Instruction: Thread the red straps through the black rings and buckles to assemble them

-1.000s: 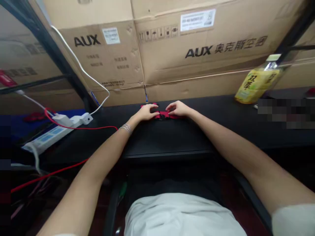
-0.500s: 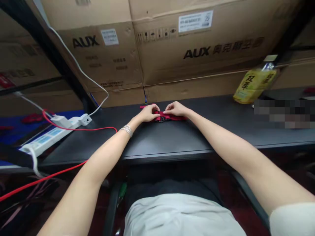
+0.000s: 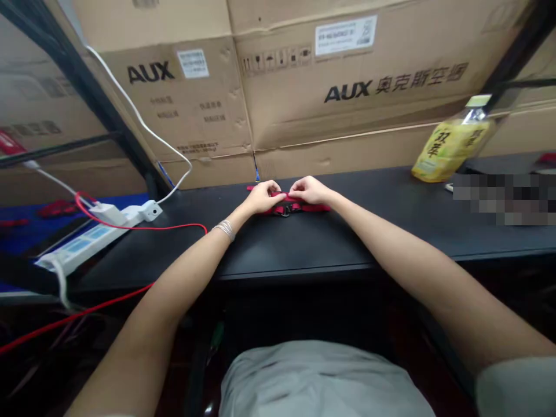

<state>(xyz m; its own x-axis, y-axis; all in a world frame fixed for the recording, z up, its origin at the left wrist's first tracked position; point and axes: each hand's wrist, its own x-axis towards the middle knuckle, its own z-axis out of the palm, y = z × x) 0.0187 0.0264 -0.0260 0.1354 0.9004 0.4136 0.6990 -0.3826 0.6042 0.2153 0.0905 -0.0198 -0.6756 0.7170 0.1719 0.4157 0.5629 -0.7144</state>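
Observation:
A red strap (image 3: 317,208) lies across the black tabletop near the cardboard boxes, its left end showing beyond my fingers. A small dark buckle (image 3: 285,211) sits at its middle, just below my fingertips. My left hand (image 3: 262,197) pinches a raised part of the strap between thumb and fingers from the left. From the right, my right hand (image 3: 310,191) pinches the same part close by, the fingertips of both hands nearly meeting. Parts of the strap are hidden under the hands.
Large cardboard boxes (image 3: 295,127) stand along the back of the black table (image 3: 295,249). A yellow-labelled bottle (image 3: 449,145) is at the back right. On the left lie a white power strip (image 3: 82,246), a white cable (image 3: 134,110) and a red cable (image 3: 174,229).
Both hands stay at the strap. The pinched part of the strap now shows slightly raised between the fingertips, and my right hand has shifted up a little.

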